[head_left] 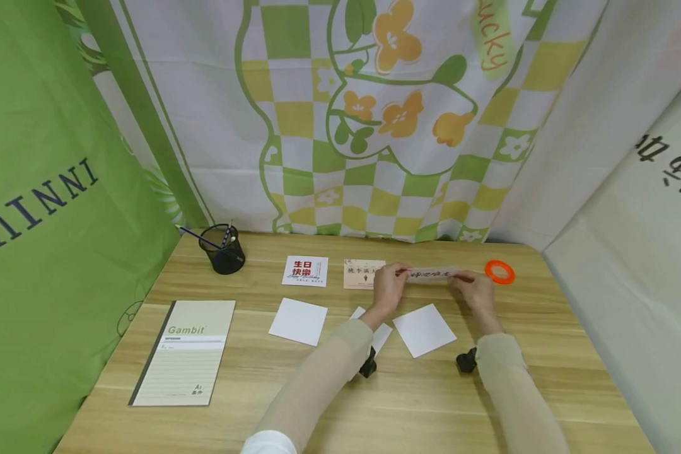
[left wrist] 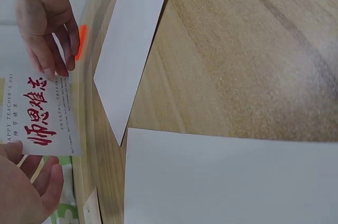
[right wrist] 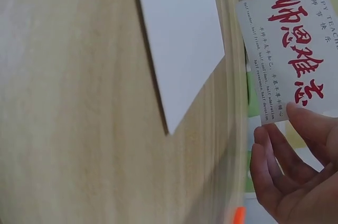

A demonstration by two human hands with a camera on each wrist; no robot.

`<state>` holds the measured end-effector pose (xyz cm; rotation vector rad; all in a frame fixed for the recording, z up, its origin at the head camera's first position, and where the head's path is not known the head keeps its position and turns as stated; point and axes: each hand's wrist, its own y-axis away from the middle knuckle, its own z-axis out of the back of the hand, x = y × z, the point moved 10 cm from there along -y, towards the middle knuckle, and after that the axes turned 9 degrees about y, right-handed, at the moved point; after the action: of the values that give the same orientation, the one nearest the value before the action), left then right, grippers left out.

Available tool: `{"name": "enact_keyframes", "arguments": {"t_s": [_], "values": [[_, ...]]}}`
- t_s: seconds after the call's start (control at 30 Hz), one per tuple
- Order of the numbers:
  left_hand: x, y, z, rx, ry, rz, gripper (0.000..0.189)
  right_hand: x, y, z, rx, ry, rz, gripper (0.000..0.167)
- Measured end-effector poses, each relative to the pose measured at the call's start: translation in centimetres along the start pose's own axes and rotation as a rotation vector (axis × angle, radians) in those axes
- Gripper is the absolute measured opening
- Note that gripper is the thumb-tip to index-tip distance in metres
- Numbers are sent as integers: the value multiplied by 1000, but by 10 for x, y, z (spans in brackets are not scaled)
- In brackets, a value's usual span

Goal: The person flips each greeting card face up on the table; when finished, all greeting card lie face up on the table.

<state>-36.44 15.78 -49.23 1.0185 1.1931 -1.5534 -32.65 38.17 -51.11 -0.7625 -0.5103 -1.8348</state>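
Observation:
Above the back of the table, a greeting card (head_left: pixel 429 275) with red brush characters is held up between both hands. My left hand (head_left: pixel 389 291) pinches one end between thumb and fingers; my right hand (head_left: pixel 478 294) pinches the opposite end. In the right wrist view the printed face of the card (right wrist: pixel 288 49) is visible, with small English lines beside the characters. Behind the left hand lies a beige printed card (head_left: pixel 357 275), partly hidden. Nearer me are two blank white cards (head_left: pixel 299 321) (head_left: pixel 424 331), and a third white card (head_left: pixel 381 338) is partly covered by the left forearm.
A white birthday card (head_left: pixel 305 271) lies left of the beige one. Beside the right hand is an orange ring (head_left: pixel 488 272). A Gambit notebook (head_left: pixel 184 359) lies at the left, with a black mesh pen cup (head_left: pixel 227 260) behind it. A patterned curtain (head_left: pixel 374 202) hangs along the back edge.

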Motion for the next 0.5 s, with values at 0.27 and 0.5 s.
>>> {"name": "enact_keyframes", "arguments": {"t_s": [0.27,0.5], "values": [[3,0,1,-11,-36,17,14,3,2,3,-5,-28,24,30],[6,1,0,-3,-46,20,12,6,2,4,0,5,46,30]]}}
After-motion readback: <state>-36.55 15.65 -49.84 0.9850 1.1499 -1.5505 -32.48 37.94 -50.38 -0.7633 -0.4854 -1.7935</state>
